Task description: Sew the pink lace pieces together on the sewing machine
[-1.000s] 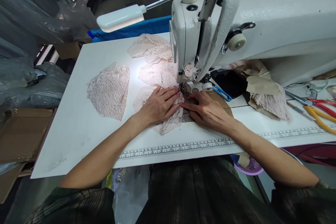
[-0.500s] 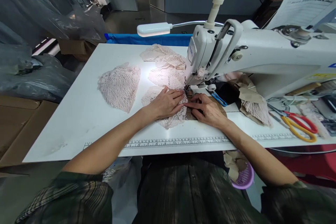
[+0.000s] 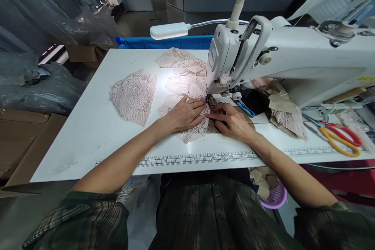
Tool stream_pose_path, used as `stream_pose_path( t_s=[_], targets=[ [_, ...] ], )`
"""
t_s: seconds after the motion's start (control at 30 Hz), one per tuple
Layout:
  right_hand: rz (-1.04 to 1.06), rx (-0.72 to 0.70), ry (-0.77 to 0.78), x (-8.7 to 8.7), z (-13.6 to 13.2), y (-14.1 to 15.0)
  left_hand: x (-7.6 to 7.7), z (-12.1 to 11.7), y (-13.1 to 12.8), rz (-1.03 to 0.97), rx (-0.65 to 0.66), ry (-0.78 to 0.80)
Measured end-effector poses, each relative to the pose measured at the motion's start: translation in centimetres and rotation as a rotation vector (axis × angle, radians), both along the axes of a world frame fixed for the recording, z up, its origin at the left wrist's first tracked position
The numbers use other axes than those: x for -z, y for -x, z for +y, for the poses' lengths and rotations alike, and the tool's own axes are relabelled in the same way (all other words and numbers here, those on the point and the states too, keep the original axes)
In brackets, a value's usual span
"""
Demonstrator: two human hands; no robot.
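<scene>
Pale pink lace fabric lies under the needle area of a white sewing machine. My left hand rests flat on this lace with its fingers stretched out, just left of the presser foot. On the right, my right hand touches the lace edge with an extended index finger, its other fingers bent and partly hidden. Beneath that hand is a brown piece, perhaps paper or card. More lace spreads behind my left hand, and a separate lace piece lies further left.
Blue thread snips, brown paper with lace and red-and-yellow scissors lie right. A printed ruler runs along the table's front edge. A lamp hangs above; a purple basket sits below. Cardboard boxes stand left.
The camera view has shifted slightly. Both hands and the lace stay in nearly the same place by the presser foot.
</scene>
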State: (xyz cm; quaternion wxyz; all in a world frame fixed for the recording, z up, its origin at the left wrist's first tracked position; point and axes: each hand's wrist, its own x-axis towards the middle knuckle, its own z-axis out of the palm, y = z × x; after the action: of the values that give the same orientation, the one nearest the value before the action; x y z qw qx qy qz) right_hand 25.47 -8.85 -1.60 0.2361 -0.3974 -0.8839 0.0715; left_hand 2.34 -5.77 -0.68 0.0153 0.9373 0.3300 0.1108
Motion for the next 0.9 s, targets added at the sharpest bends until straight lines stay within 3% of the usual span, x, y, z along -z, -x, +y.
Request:
stream_pose_path(
  t_s=[0.9],
  targets=[
    [0.025,-0.004,0.025,-0.41,0.4,0.28,-0.94,0.76,-0.44,0.061,0.0,-0.021]
  ],
)
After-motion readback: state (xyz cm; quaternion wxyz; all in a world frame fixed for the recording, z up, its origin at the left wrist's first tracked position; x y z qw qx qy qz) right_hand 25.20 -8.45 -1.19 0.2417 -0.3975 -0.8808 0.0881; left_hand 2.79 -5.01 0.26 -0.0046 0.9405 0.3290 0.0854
